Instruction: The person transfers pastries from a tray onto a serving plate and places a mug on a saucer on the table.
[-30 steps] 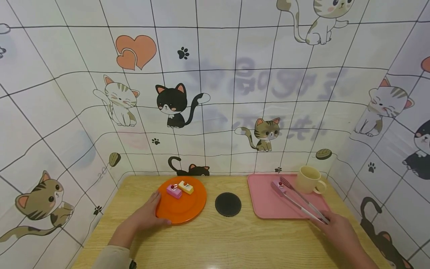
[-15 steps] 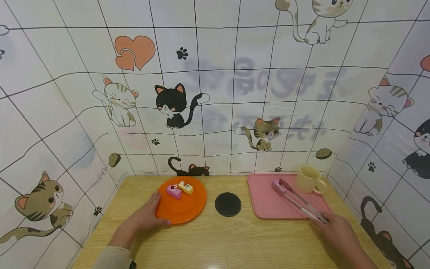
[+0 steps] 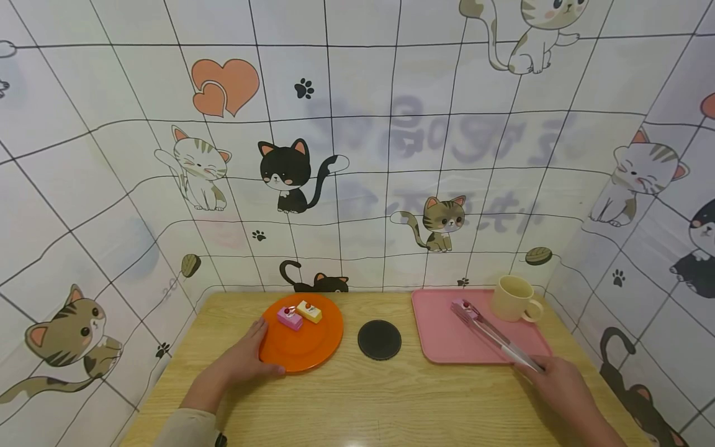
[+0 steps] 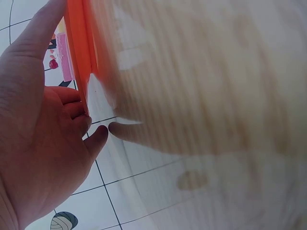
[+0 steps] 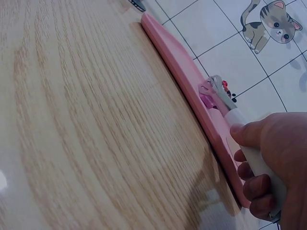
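Note:
In the head view my left hand (image 3: 244,357) holds the left rim of an orange plate (image 3: 313,351), its thumb along the front edge and its fingers along the side. A pink toy cake slice (image 3: 290,318) and a yellow one (image 3: 310,311) lie on that plate. My right hand (image 3: 558,379) grips the white handle of metal food tongs (image 3: 503,343). The tips of the tongs are around another pink cake slice (image 3: 465,307) on the pink tray (image 3: 441,347). In the right wrist view the tongs (image 5: 231,108) partly cover this slice (image 5: 207,98).
A yellow cup (image 3: 512,299) stands at the tray's back right corner. Between plate and tray lies a round black coaster (image 3: 379,339). The wooden table (image 3: 357,403) meets cat-printed walls at the back and sides.
The arms of the tongs have come together around the pink cake slice on the tray as my right hand squeezed. The left hand and the plate have stayed in place.

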{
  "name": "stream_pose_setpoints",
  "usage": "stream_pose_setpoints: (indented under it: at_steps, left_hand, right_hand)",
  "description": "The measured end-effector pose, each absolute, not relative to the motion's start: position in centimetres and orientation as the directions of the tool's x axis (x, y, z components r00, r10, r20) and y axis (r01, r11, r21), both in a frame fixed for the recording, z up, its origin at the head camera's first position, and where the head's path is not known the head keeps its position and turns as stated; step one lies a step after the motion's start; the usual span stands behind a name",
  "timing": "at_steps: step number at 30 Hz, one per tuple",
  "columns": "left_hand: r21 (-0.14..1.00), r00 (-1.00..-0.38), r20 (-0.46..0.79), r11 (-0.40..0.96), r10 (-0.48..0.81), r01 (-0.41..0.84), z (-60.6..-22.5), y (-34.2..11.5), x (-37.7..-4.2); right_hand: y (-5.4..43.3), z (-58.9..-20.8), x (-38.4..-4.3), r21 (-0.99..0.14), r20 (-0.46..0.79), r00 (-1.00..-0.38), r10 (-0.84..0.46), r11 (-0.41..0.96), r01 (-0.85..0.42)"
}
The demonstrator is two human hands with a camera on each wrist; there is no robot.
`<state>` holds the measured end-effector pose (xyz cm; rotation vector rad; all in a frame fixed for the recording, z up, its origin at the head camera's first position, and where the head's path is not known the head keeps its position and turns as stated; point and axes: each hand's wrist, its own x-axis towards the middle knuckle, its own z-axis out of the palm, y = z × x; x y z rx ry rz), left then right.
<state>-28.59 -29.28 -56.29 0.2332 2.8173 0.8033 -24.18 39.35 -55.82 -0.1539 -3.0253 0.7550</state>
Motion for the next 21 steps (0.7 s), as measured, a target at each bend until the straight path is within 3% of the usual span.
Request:
stream_pose_setpoints:
  at_steps: [13, 21]
  left_hand:
    - [0.527, -0.966, -0.158, 0.845, 0.204, 0.092, -56.5, -29.4, -28.8]
    - [0.532, -0.966, -0.143, 0.840, 0.215, 0.108, -56.4, -29.5, -28.7]
  right_hand:
    - [38.7, -55.9, -24.0, -0.482, 0.140, -0.987, 0.074, 0.876, -0.003]
    - [37.3, -55.7, -24.0, -0.510, 0.141, -0.987, 0.070, 0.860, -0.012]
